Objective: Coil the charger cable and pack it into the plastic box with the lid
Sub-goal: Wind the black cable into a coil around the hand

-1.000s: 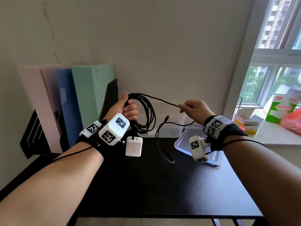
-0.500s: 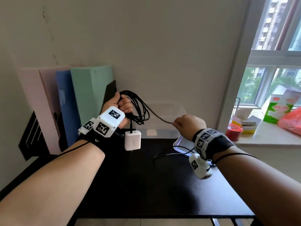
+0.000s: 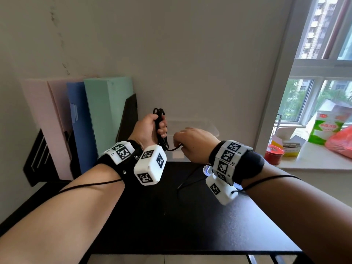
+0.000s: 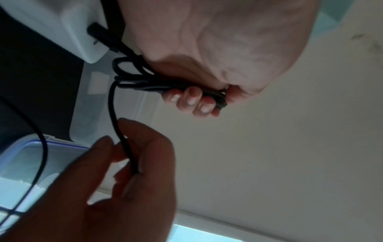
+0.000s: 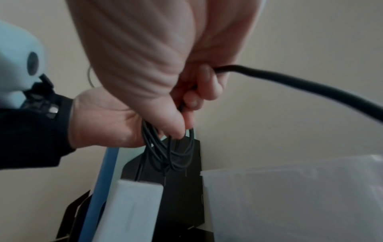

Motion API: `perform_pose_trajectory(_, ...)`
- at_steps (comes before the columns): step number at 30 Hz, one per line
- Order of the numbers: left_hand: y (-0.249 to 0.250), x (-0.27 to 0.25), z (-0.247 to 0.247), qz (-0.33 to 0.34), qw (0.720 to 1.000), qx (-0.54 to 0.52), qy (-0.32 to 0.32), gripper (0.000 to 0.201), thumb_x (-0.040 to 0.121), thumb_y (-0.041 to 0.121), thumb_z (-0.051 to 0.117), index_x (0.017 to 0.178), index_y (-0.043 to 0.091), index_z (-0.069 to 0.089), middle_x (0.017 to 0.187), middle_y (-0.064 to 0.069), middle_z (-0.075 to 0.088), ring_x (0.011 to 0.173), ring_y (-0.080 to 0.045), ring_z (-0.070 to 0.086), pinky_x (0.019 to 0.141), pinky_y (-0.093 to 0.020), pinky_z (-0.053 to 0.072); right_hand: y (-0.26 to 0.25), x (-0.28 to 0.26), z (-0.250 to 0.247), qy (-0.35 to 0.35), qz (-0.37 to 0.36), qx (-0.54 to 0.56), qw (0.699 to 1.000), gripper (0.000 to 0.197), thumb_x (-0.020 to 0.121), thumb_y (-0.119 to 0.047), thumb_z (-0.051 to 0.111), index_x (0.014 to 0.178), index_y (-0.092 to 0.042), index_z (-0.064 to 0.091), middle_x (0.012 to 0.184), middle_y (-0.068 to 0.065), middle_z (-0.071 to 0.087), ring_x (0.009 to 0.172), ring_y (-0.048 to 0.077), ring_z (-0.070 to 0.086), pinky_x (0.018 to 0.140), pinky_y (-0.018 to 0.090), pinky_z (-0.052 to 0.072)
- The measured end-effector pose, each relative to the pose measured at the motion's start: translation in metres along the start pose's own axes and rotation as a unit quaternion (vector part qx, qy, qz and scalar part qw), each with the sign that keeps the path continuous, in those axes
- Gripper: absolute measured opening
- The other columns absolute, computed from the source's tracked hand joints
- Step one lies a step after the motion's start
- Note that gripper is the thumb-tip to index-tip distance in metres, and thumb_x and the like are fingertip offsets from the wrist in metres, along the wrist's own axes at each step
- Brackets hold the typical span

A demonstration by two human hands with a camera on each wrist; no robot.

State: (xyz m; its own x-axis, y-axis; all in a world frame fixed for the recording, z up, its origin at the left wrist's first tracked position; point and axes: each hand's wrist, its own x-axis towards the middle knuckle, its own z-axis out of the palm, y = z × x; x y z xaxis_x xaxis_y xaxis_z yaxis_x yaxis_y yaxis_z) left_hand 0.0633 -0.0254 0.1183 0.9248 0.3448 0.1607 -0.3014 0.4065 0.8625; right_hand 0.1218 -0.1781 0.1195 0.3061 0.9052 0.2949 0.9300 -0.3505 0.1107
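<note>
My left hand (image 3: pixel 159 128) is raised over the black table (image 3: pixel 171 216) and grips a bunch of coiled black charger cable (image 3: pixel 161 119). The white charger brick (image 4: pixel 58 24) hangs from the coil under that wrist; the head view does not show it. Just to the right, my right hand (image 3: pixel 178 145) pinches the free strand (image 4: pixel 122 139) close to the coil. The cable's loose tail (image 3: pixel 186 180) trails onto the table. The clear plastic box (image 3: pixel 192 126) stands behind the hands by the wall. Its blue-rimmed lid (image 4: pixel 31 155) lies under my right wrist.
Pink, blue and green folders (image 3: pixel 106 111) and a black file holder (image 3: pixel 129 115) stand at the back left. On the windowsill to the right are a red tin (image 3: pixel 273 154), a green carton (image 3: pixel 323 130) and a red bag (image 3: pixel 341 140).
My right hand has slid left along the strand until it is beside the left hand. The wide loops have drawn into a tight bunch in the left fist.
</note>
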Motion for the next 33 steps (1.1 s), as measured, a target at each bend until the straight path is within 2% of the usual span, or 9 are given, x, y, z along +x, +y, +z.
perform_pose_trajectory(3, -0.006, -0.003, 0.007, 0.003, 0.998, 0.061, 0.004, 0.03, 0.097, 0.017, 0.026, 0.073, 0.015, 0.044, 0.046, 0.006, 0.041, 0.039, -0.006, 0.034, 0.048, -0.021, 0.028, -0.007, -0.001, -0.004, 0.021, -0.001, 0.095, 0.995, 0.039, 0.081, 0.004, 0.043, 0.116, -0.013, 0.045, 0.101, 0.008, 0.06, 0.094, 0.024, 0.057, 0.078, 0.035, 0.049)
perform_pose_trajectory(6, -0.013, -0.004, 0.009, 0.034, 0.991, 0.131, 0.007, 0.026, 0.092, 0.01, 0.038, 0.068, 0.011, 0.044, 0.053, -0.002, 0.042, 0.047, -0.012, 0.039, 0.052, -0.025, 0.033, -0.011, 0.001, -0.007, 0.059, 0.002, 0.167, 0.984, 0.035, 0.076, 0.01, 0.043, 0.104, -0.01, 0.044, 0.096, 0.005, 0.058, 0.084, 0.022, 0.056, 0.069, 0.029, 0.048)
perform_pose_trajectory(11, -0.016, -0.005, 0.013, 0.012, 0.989, 0.146, -0.017, 0.024, 0.091, 0.004, 0.036, 0.07, 0.01, 0.047, 0.051, 0.001, 0.052, 0.055, -0.015, 0.041, 0.051, -0.025, 0.035, -0.005, 0.005, -0.017, 0.081, 0.029, 0.166, 0.982, 0.032, 0.076, -0.01, 0.067, 0.09, -0.017, 0.039, 0.082, -0.004, 0.052, 0.073, 0.019, 0.051, 0.056, 0.019, 0.037)
perform_pose_trajectory(14, -0.02, -0.008, 0.013, -0.01, 0.986, 0.166, -0.033, 0.025, 0.095, 0.006, 0.031, 0.081, 0.01, 0.051, 0.067, -0.006, 0.057, 0.063, -0.017, 0.053, 0.063, -0.03, 0.042, 0.0, 0.007, -0.024, 0.06, 0.061, 0.153, 0.985, 0.041, 0.069, -0.022, 0.076, 0.086, -0.022, 0.038, 0.077, -0.004, 0.055, 0.07, 0.021, 0.052, 0.058, 0.03, 0.042)
perform_pose_trajectory(17, -0.024, -0.01, 0.015, -0.031, 0.978, 0.2, -0.044, 0.022, 0.097, 0.01, 0.031, 0.088, 0.004, 0.05, 0.057, -0.006, 0.064, 0.052, -0.018, 0.061, 0.067, -0.033, 0.047, 0.003, 0.01, -0.028, 0.046, 0.084, 0.157, 0.983, 0.048, 0.059, -0.027, 0.082, 0.082, -0.022, 0.04, 0.075, -0.002, 0.056, 0.065, 0.02, 0.05, 0.058, 0.035, 0.045)
perform_pose_trajectory(19, -0.026, -0.013, 0.02, -0.047, 0.971, 0.228, -0.058, 0.027, 0.097, 0.013, 0.031, 0.08, 0.003, 0.05, 0.048, -0.005, 0.057, 0.042, -0.015, 0.054, 0.059, -0.03, 0.046, 0.003, 0.012, -0.03, 0.039, 0.092, 0.17, 0.98, 0.052, 0.055, -0.028, 0.085, 0.084, -0.02, 0.041, 0.073, -0.004, 0.054, 0.061, 0.017, 0.047, 0.053, 0.032, 0.044)
perform_pose_trajectory(23, -0.026, -0.019, 0.027, -0.109, 0.967, 0.209, -0.098, 0.048, 0.092, 0.017, 0.027, 0.051, 0.014, 0.051, 0.041, 0.001, 0.036, 0.034, -0.008, 0.026, 0.045, -0.022, 0.028, 0.01, 0.014, -0.031, 0.032, 0.118, 0.27, 0.955, 0.055, 0.057, -0.022, 0.086, 0.095, -0.017, 0.046, 0.074, -0.003, 0.055, 0.054, 0.011, 0.049, 0.047, 0.023, 0.041)
perform_pose_trajectory(28, -0.011, -0.018, 0.016, -0.114, 0.969, 0.191, -0.103, 0.039, 0.095, 0.037, 0.033, 0.067, 0.013, 0.045, 0.034, 0.008, 0.027, 0.028, -0.003, 0.018, 0.039, -0.018, 0.011, 0.029, 0.007, -0.022, 0.069, 0.133, 0.417, 0.897, 0.058, 0.059, -0.019, 0.087, 0.104, -0.026, 0.05, 0.101, -0.002, 0.057, 0.064, 0.006, 0.05, 0.061, 0.024, 0.046)
perform_pose_trajectory(33, -0.003, -0.018, 0.004, -0.069, 0.978, 0.125, -0.153, 0.035, 0.077, 0.047, 0.054, 0.066, 0.014, 0.051, 0.032, 0.01, 0.029, 0.026, -0.002, 0.022, 0.037, -0.014, 0.014, 0.039, -0.003, -0.016, 0.006, 0.141, 0.379, 0.914, 0.061, 0.07, -0.024, 0.081, 0.125, -0.026, 0.054, 0.12, -0.005, 0.057, 0.097, 0.015, 0.052, 0.079, 0.023, 0.044)
